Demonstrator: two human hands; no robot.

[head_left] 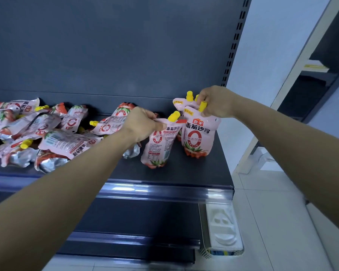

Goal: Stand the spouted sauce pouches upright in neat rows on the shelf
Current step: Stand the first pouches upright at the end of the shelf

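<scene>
Tomato sauce pouch (158, 143) leans near the right end of the shelf (184, 171), its top pinched in the grip of the left hand (141, 125). The grip of the right hand (213, 101) curls round the spout (202, 106) of an upright pouch (197, 137) farther right; loose pouches (47, 133) lie heaped at the shelf's left.

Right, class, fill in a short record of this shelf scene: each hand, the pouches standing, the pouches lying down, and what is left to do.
left hand: pinches the top of the leaning pouch, its base down on the shelf
right hand: grips the yellow spout of the front standing pouch
standing behind: rear pouch, upright, partly hidden
lying down: pile of pouches, jumbled at the shelf's left
left to do: the pile is not yet stood in rows
</scene>
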